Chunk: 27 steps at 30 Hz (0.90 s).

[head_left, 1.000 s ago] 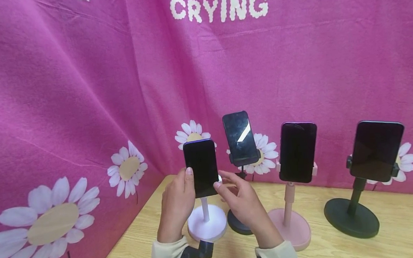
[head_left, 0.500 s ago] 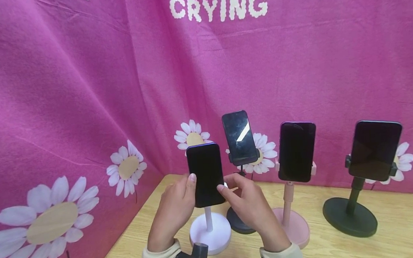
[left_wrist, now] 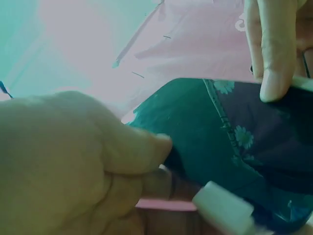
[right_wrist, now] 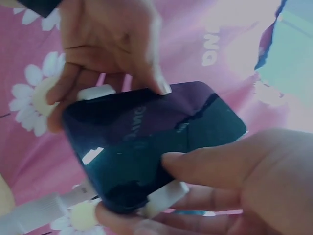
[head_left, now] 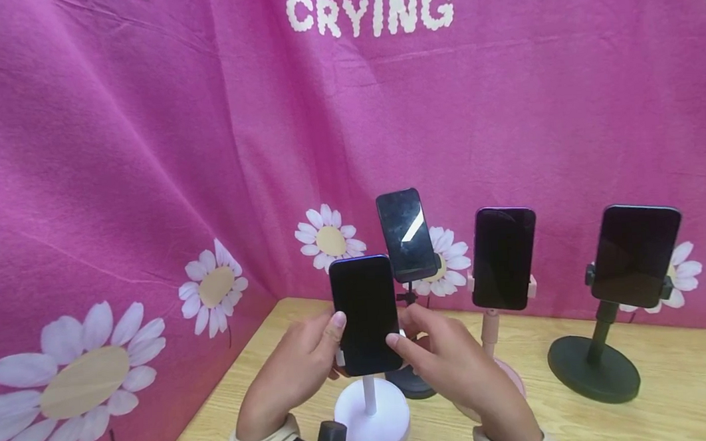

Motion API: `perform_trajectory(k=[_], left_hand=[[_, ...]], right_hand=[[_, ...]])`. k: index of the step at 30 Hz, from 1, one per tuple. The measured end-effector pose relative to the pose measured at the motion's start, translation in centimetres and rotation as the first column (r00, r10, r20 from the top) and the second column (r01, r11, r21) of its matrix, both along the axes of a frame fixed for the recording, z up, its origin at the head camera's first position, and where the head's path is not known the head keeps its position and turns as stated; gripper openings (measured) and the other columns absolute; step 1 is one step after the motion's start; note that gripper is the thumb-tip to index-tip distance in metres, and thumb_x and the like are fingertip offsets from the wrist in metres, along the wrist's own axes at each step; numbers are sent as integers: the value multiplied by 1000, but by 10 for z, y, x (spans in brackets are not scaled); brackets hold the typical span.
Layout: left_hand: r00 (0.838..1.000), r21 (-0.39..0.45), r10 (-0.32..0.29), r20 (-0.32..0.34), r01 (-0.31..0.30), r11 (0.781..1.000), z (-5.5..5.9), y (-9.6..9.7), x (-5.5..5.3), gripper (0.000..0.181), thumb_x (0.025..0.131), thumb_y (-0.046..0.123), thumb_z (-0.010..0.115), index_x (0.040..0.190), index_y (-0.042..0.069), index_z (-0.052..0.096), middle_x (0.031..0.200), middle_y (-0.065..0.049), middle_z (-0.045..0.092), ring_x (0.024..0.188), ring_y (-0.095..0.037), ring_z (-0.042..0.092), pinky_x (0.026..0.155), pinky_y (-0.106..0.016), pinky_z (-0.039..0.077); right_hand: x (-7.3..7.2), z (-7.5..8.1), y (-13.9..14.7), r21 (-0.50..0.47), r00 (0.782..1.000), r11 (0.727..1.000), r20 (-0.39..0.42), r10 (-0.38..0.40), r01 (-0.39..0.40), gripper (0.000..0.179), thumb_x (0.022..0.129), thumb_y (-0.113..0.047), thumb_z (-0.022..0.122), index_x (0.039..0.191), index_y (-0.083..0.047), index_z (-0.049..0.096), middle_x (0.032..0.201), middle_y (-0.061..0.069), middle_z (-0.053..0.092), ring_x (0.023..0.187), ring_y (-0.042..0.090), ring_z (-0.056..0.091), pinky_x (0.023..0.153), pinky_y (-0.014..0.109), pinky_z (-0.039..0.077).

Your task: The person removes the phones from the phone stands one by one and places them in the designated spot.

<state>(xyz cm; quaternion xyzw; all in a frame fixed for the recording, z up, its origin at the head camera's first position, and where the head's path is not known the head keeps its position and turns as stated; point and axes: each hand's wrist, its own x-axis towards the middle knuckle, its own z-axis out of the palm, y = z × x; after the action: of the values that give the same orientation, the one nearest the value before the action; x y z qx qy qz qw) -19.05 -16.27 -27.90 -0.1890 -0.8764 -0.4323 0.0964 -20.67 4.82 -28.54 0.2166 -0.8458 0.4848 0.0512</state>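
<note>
A smartphone [head_left: 365,313] with a dark screen sits upright in a white phone stand [head_left: 372,422]. My left hand [head_left: 301,366] grips its left side, thumb over the screen's edge and fingers behind. On the other side my right hand [head_left: 450,355] grips it, thumb at the lower right of the screen. White clamp arms [right_wrist: 166,198] hug the phone's sides in the right wrist view. In the left wrist view a white clamp [left_wrist: 225,205] shows beside my left fingers, and my right fingers touch the far edge. Most fingers behind the phone are hidden in the head view.
Behind stands a phone [head_left: 406,234] on a black stand, partly covered. To the right are a phone [head_left: 504,256] on a pink stand and another phone [head_left: 636,252] on a black stand [head_left: 594,368]. Pink flowered cloth [head_left: 503,119] hangs around the wooden table [head_left: 258,358].
Both hands have brought the phone and its white stand nearer and slightly right. The black stand behind is more covered now. The other phones have stayed in place.
</note>
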Motion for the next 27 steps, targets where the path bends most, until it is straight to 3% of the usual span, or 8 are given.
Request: perform_trajectory(k=[7,10,13,15,17,20,22,27], left_hand=[[975,38,-223,27,222,974,-2,-1,-1,32,104,28,40,111,6,62,84,-4,66,62,-20,64,60,-32,56],[957,59,-290,24,288,956,-2,0,-3,30,104,25,41,111,5,63,87,-6,67,63,-21,65,61,-33,56],[942,56,-335,16,333,941,-4,1,-6,30,104,23,40,108,4,63,85,-6,67,61,-18,65,62,-32,56],[933,49,-358,13,357,933,-5,2,-7,29,105,23,40,108,4,62,85,-6,68,61,-15,65,63,-31,56],[926,37,-378,5,378,925,-6,3,-9,28,105,22,39,107,5,62,84,-6,68,61,-13,64,63,-30,56],[913,35,-407,0,407,913,-7,7,-10,27,105,21,40,109,5,61,86,-6,68,61,-12,64,64,-29,56],[907,34,-422,-3,421,906,-7,10,-10,27,105,21,40,110,5,61,86,-7,67,62,-11,64,64,-29,56],[887,38,-461,10,460,887,-5,19,-9,27,104,21,41,121,7,58,95,-10,70,67,-9,66,66,-28,56]], right_hand=[[12,5,18,90,998,994,0,68,-67,20,90,-26,69,100,-12,59,93,2,64,74,12,66,64,30,56],[16,7,22,132,996,988,-29,83,-79,18,91,-25,67,101,-13,59,90,-1,64,70,6,66,78,37,54],[20,8,26,163,996,984,-45,73,-65,14,91,-24,67,97,-15,58,85,-5,64,67,1,66,112,54,22],[22,9,29,178,996,983,-63,64,-52,13,91,-24,68,94,-16,58,82,-8,64,66,0,65,109,65,5],[23,8,33,190,996,980,-65,68,-55,15,90,-26,68,92,-16,57,82,-7,64,66,0,65,112,57,16],[23,5,40,204,994,976,-55,94,-81,20,90,-29,68,94,-14,56,84,-6,65,68,2,65,86,39,51],[23,5,46,216,994,972,-38,99,-89,22,90,-31,68,95,-14,56,85,-6,65,70,3,65,68,28,53],[23,5,58,247,997,967,-26,74,-66,24,89,-35,68,100,-16,58,88,-9,67,78,5,65,68,28,53]])
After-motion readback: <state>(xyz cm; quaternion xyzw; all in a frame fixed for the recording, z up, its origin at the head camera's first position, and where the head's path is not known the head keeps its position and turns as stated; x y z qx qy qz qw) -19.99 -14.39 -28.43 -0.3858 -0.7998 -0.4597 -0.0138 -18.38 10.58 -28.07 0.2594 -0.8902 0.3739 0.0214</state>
